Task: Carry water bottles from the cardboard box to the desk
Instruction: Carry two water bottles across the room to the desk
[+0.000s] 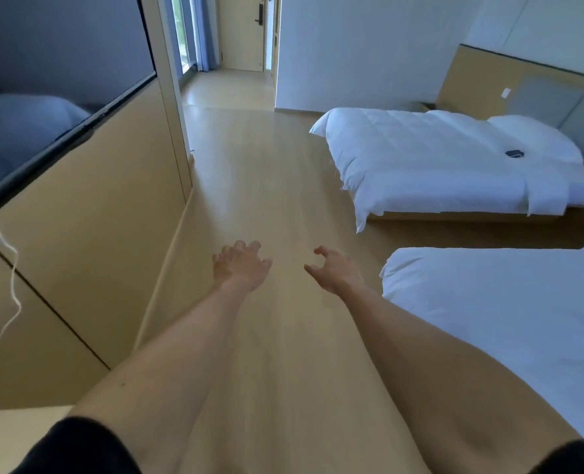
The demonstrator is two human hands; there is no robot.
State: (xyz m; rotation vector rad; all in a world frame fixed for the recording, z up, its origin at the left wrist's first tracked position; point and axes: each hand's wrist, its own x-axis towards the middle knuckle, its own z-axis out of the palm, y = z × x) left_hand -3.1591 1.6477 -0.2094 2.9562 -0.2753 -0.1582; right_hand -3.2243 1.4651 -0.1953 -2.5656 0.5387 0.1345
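Note:
Both my arms stretch forward over the light wooden floor (pixel 266 186). My left hand (pixel 241 265) is empty, palm down, with its fingers spread and curled. My right hand (pixel 333 270) is empty too, fingers apart and bent. No water bottle and no cardboard box shows in the head view. A pale wooden surface (pixel 13 436) sits at the bottom left corner; I cannot tell whether it is the desk.
A wall-mounted dark screen (pixel 54 97) and beige wall panels (pixel 89 241) run along the left, with a white cable (pixel 12 285) hanging. Two white beds, one (pixel 437 165) farther and one (pixel 509 319) nearer, stand on the right. A corridor leads to a door (pixel 242 32) ahead.

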